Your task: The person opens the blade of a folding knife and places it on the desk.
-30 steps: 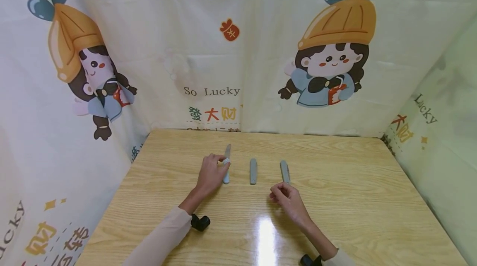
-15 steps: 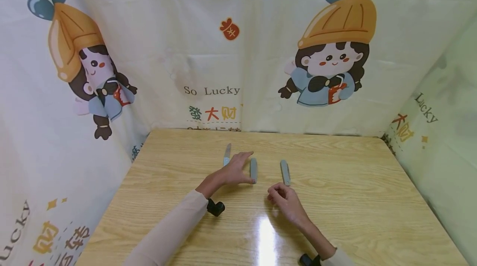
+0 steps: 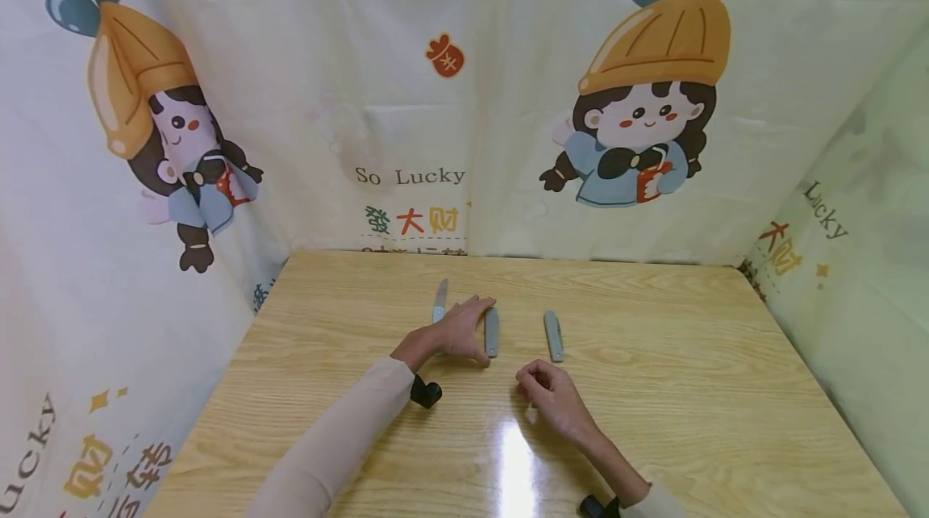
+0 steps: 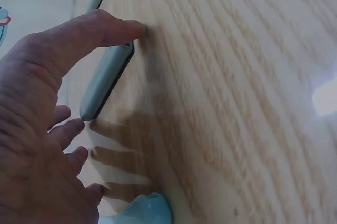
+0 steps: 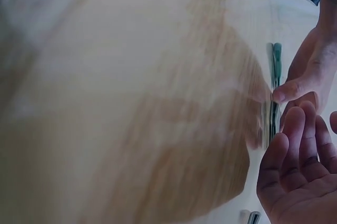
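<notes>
- While the left hand (image 3: 456,331) sits spread around the middle folded knife (image 3: 491,332), nothing's actually lifted yet. The thumb tip is at the near end of the handle and the fingers lie along its left side, reaching toward the far end. Looks to me like it's just getting a hold, not gripping.
- The left wrist view backs that up: thumb (image 4: 100,32) stretched out straight, touching or just about touching one end of the grey handle (image 4: 105,83), other fingers relaxed beside it. A bit blurry, so I can't swear there's contact.
- Progress-wise, my read is roughly a third done: the left knife (image 3: 439,304) lies with its blade swung out, pointing toward the far edge, partly hidden behind the left hand. The middle one is shut and so is the right knife (image 3: 553,336), so those two are what's left, going by how things lie.
- Right hand (image 3: 549,391) is idle, resting on the table (image 3: 689,389) near side of the right knife, clearly apart from it. Fingers loosely curled, holding nothing. The right wrist view shows the same relaxed bent fingers (image 5: 295,155).
- Both forearms come in from the near edge in beige sleeves, the left one angled right toward the middle, each with a small black wrist camera.
- All three knives lie in a row, lengthwise near to far, around the table's middle. Cartoon-print cloth hangs on the far and side walls.
</notes>
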`<control>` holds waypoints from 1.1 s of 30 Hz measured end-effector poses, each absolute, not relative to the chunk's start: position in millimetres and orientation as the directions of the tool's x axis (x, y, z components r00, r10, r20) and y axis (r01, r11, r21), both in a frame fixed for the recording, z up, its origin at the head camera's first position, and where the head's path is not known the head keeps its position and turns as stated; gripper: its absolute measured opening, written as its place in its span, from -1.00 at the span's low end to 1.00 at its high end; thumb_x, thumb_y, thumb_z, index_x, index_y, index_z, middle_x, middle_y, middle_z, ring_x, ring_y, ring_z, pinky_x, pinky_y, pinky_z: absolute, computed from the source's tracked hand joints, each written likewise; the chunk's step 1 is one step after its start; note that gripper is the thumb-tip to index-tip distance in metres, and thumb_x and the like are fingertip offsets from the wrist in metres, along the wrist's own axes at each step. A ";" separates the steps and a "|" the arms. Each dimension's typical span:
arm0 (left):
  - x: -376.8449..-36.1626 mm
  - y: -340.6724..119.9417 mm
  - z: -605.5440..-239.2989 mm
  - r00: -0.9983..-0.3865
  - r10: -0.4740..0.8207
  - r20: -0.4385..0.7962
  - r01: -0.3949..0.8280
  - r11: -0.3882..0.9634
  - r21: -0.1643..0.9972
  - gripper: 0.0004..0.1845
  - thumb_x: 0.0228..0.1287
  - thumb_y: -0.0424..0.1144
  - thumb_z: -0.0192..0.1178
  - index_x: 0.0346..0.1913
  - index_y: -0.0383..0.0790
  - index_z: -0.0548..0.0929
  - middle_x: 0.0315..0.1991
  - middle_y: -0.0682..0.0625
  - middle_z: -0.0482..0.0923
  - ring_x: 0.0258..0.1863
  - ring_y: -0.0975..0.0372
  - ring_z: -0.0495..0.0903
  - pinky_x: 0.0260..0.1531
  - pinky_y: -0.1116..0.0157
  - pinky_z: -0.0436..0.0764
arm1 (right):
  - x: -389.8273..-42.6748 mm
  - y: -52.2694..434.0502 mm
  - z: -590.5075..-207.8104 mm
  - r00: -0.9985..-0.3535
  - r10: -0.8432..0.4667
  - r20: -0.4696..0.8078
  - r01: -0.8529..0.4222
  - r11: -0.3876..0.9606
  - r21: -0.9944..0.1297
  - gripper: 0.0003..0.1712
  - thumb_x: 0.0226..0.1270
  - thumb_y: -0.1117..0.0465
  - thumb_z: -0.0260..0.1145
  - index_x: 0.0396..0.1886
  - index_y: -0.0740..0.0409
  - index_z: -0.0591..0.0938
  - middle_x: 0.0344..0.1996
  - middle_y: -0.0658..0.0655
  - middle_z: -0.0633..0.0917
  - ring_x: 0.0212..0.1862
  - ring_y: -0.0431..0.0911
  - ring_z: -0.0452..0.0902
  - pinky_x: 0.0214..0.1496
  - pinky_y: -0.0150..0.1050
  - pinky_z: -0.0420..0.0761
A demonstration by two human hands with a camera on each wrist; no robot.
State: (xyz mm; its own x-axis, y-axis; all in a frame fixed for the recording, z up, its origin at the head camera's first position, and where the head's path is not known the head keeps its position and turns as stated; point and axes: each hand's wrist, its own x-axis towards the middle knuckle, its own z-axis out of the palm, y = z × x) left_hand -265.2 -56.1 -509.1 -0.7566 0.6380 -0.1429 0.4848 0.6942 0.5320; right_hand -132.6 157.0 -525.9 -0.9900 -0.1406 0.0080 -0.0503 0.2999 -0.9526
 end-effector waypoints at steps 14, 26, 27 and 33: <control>-265.5 -57.5 -513.7 -0.764 0.640 -0.078 0.522 0.684 0.509 0.04 0.05 0.00 0.52 0.56 -0.23 0.23 0.53 -0.10 0.19 0.56 -0.01 -0.01 0.48 -0.08 -0.04 | -132.7 157.7 -525.5 -0.986 -0.168 -0.016 -0.036 0.303 -0.952 -0.75 0.58 0.17 0.22 -0.15 0.31 0.65 -0.36 0.14 0.70 -0.29 0.03 0.62 -0.25 -0.21 0.65; -263.6 -56.8 -511.3 -0.751 0.658 -0.054 0.582 0.699 0.415 0.07 0.02 0.09 0.52 0.54 -0.25 0.26 0.53 -0.07 0.22 0.56 0.04 0.01 0.49 -0.05 0.00 | -134.0 160.1 -521.7 -0.986 -0.169 -0.016 -0.041 0.326 -0.945 -0.72 0.59 0.15 0.21 -0.15 0.33 0.65 -0.35 0.16 0.69 -0.27 0.01 0.63 -0.20 -0.23 0.66; -263.0 -56.9 -510.9 -0.750 0.659 -0.051 0.587 0.700 0.407 0.07 0.02 0.10 0.52 0.54 -0.25 0.27 0.53 -0.07 0.22 0.56 0.04 0.02 0.49 -0.05 0.00 | -134.0 160.3 -521.2 -0.986 -0.166 -0.013 -0.044 0.331 -0.943 -0.72 0.58 0.14 0.21 -0.15 0.32 0.65 -0.35 0.15 0.69 -0.27 0.00 0.63 -0.20 -0.24 0.65; -256.4 -58.4 -506.4 -0.742 0.670 -0.031 0.610 0.693 0.384 0.09 0.02 0.11 0.54 0.55 -0.25 0.25 0.54 -0.06 0.20 0.56 0.05 0.00 0.49 -0.02 -0.02 | -133.6 162.1 -519.9 -0.989 -0.149 0.018 -0.069 0.346 -0.936 -0.72 0.57 0.14 0.23 -0.07 0.31 0.66 -0.27 0.12 0.69 -0.21 0.00 0.61 -0.24 -0.26 0.63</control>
State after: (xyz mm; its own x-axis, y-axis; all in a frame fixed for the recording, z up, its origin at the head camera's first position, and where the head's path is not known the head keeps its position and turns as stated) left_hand -256.4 -58.4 -506.4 -0.7419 0.6698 -0.0309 0.6100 0.6934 0.3835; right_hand -133.6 162.1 -519.9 -0.9887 -0.1488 0.0178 -0.0688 0.3455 -0.9359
